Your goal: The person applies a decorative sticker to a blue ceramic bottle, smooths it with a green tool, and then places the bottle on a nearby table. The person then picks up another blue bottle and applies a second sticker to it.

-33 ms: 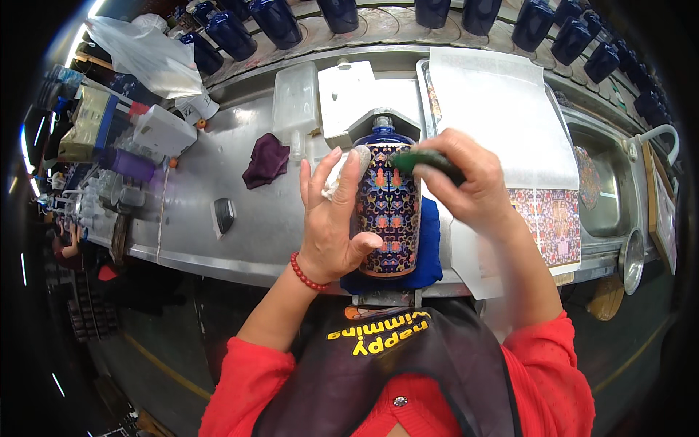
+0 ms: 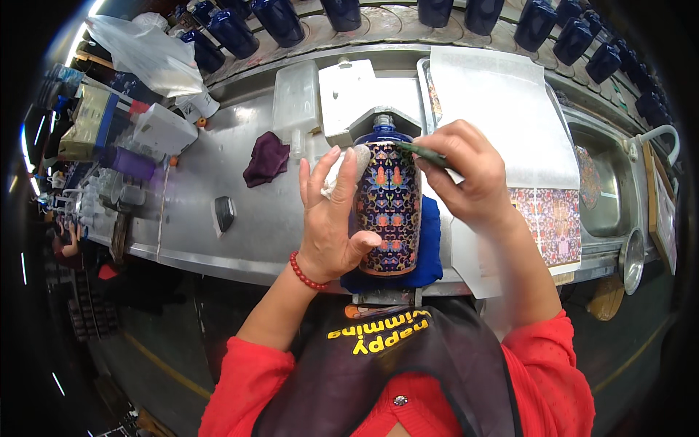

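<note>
A dark blue bottle [image 2: 389,218] lies on its back with its neck pointing away from me, its body covered in a colourful floral pattern. My left hand [image 2: 329,200] rests along its left side, fingers spread and thumb over the lower left edge. White wrapping [image 2: 329,188] shows on that hand, and a greyish rounded piece [image 2: 362,156] sits by its fingertips. In my right hand [image 2: 470,171] is a dark green flat scraper [image 2: 426,154], its edge against the bottle's upper right near the shoulder. Under the bottle's near end lies a blue cloth [image 2: 429,247].
White paper [image 2: 502,116] covers a tray at right, with patterned sheets [image 2: 546,226] nearer me. Beyond stand a sink [image 2: 611,182] and several blue bottles [image 2: 277,22] on a conveyor. A purple cloth [image 2: 267,160], clear plastic box [image 2: 296,95] and small dark block [image 2: 224,214] lie left.
My right hand has tilted and shifted slightly, bringing the scraper up toward the bottle's shoulder and turning it edge-on. The left hand and bottle stay almost where they were.
</note>
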Demonstrator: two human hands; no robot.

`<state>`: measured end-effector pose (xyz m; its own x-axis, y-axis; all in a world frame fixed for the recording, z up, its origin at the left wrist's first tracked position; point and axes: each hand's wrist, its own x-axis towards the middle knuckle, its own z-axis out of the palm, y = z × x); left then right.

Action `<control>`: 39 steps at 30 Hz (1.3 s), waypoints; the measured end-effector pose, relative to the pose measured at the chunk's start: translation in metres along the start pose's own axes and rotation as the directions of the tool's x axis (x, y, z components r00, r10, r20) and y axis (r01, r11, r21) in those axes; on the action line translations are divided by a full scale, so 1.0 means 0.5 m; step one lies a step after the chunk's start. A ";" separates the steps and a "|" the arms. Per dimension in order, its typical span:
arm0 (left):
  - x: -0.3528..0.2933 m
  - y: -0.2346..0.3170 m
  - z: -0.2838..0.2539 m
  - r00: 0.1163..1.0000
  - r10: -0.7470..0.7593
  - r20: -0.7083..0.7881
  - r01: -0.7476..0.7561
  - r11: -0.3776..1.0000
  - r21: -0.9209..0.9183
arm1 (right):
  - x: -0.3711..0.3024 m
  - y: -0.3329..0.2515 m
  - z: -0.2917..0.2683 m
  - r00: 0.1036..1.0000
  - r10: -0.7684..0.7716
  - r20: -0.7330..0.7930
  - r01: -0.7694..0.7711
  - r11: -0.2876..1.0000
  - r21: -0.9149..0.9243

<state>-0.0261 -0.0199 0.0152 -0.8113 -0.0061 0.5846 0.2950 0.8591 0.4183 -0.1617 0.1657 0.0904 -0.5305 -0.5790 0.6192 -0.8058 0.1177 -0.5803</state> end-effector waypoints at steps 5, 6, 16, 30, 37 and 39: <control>-0.034 0.012 0.000 0.996 -0.080 -0.026 0.079 0.995 -0.069 | -0.066 -0.018 -0.001 0.856 -0.412 0.313 0.356 0.908 0.222; -0.041 0.014 0.001 0.996 -0.088 -0.015 0.087 0.995 -0.058 | -0.080 -0.018 -0.004 0.813 -0.476 0.336 0.332 0.853 0.403; -0.136 0.062 0.001 0.999 -0.047 0.023 0.047 0.999 -0.019 | -0.190 -0.021 0.006 0.934 -0.188 0.305 0.052 0.914 0.403; -0.175 0.107 0.014 0.996 -0.009 0.090 -0.011 0.975 0.222 | -0.248 0.000 0.032 1.000 0.025 0.016 -0.028 0.953 0.303; -0.191 0.120 0.014 0.994 -0.002 0.110 -0.027 0.965 0.260 | -0.240 0.009 0.035 0.999 -0.038 -0.026 0.042 0.977 0.209; -0.192 0.119 0.015 0.992 0.005 0.128 -0.040 0.962 0.270 | -0.237 0.002 0.031 0.993 -0.114 -0.019 0.115 0.981 0.153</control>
<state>0.0656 0.0355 -0.0216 -0.8675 0.0637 0.4934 0.1795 0.9650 0.1910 -0.0955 0.2216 0.0083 -0.4401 -0.5734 0.6910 -0.8119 -0.0747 -0.5790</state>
